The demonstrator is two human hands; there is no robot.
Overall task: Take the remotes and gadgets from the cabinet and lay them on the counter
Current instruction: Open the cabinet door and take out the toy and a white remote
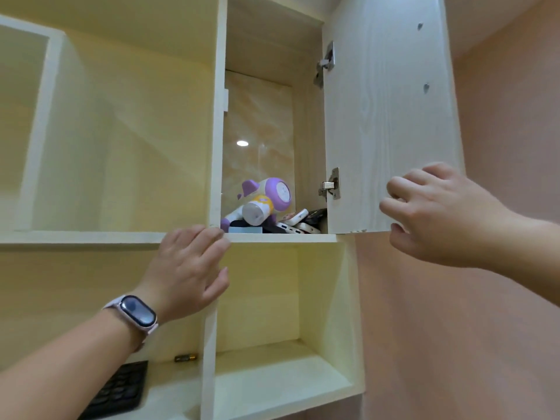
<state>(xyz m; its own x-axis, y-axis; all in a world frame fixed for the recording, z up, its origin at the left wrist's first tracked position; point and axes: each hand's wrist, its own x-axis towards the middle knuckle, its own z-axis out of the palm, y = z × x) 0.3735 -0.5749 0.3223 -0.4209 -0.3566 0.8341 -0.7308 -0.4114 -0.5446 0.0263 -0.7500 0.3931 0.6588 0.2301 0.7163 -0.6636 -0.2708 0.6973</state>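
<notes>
The cabinet compartment stands open, its white door [388, 116] swung out to the right. Inside, on its shelf [281, 237], lies a purple and white toy robot [263, 201] on its side, over a pile of flat gadgets: white power banks or remotes [295, 221], a dark device [316, 213] and a pale blue block [245, 229]. My left hand [189, 268], a watch on its wrist, is open with fingertips at the shelf's front edge, just left of the pile. My right hand [436, 213] has its fingers curled on the door's lower edge.
Open cream shelves fill the left side and below. On the lower left shelf lie a black keypad device [121, 389] and a small battery [185, 357]. A pink wall [485, 328] runs along the right. The counter is out of view.
</notes>
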